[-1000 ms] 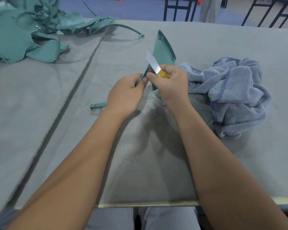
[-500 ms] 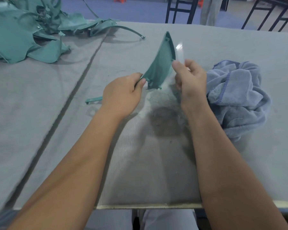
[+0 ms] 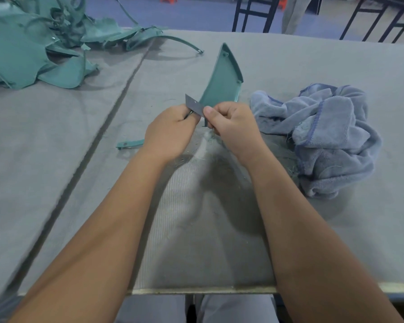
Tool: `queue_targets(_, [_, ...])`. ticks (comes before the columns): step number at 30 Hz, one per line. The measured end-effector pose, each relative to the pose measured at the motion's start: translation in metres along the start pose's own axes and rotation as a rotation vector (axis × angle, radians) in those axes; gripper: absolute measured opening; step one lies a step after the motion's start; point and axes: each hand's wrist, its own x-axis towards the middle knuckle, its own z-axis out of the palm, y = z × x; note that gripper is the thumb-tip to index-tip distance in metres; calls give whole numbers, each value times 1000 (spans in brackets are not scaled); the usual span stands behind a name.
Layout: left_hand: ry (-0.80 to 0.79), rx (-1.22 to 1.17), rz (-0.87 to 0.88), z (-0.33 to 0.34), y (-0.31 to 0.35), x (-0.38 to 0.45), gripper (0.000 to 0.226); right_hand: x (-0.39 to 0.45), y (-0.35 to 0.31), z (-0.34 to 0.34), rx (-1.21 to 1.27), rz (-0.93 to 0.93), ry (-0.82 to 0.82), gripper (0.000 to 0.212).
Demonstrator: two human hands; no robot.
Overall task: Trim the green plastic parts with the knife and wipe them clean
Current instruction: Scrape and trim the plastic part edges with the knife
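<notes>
L hand (image 3: 170, 134) grips the low end of a green plastic part (image 3: 222, 82), which stands tilted at table centre, tip toward 12 o'clock. R hand (image 3: 233, 127) pinches a knife (image 3: 194, 107), blade pointing to 10 o'clock and lying against the part's lower edge. Blue cloth (image 3: 324, 136) lies bunched at 3 o'clock; a pile of green parts (image 3: 33, 50) at 10 o'clock. 1 small green strip (image 3: 130, 144) sits just left of the L hand.

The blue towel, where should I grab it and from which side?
Grab the towel at its raised top fold with the stitched edge, coming from above on the near right. It lies crumpled in a soft heap on the table, so a bunched ridge gives an easy grip. The right hand is nearest, though it now pinches the knife.
</notes>
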Motion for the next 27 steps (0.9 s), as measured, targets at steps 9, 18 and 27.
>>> queue_targets(9, [-121,-332,-38,-6,-6,0,42,-1,-2,-4,-136,-53,41,42])
queue_targets(18, [-77,-348,-63,-1,-11,1,57,-1,-3,-7,-187,-85,70,44])
queue_targets(27, [-27,-386,-83,4,-11,3,55,-1,-3,-10,-178,-94,78,52])
